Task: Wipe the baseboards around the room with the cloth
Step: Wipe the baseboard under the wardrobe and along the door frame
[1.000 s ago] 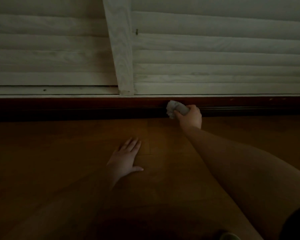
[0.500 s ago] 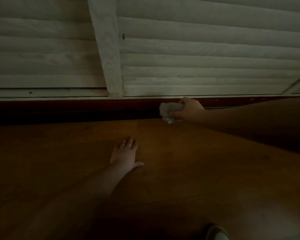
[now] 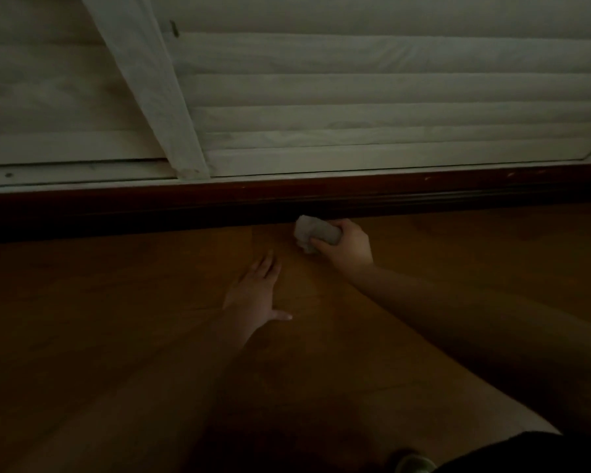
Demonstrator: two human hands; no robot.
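Room: dim wooden floor [image 3: 423, 268] meeting a dark red-brown baseboard [image 3: 287, 196], with pale slatted shutters [image 3: 355, 114] above it.
Right hand: the right hand [image 3: 348, 245] has fingers and thumb curled round a bunched white cloth [image 3: 313, 232], gripping it firmly.
Cloth: it sits at the foot of the baseboard, where board meets floor; whether it presses the wood or hangs just off it cannot be told in this light.
Left hand: the left hand [image 3: 256, 291] lies flat on the floor, fingers straight and thumb spread, holding nothing and propping the body.
Just changed: half a second ago the cloth was up against the face of the baseboard; now it is lower, at the bottom edge near the floor.
Meaning: likely one stroke has ended and the hand is resetting, or the lower lip is being taken in turn.
Against the earlier frame: the right arm now reaches in from lower right rather than lying level along the wall, and the view has tilted, shutter post leaning more.
Left to do: baseboard stretches well beyond the cloth on both sides, so most remains.
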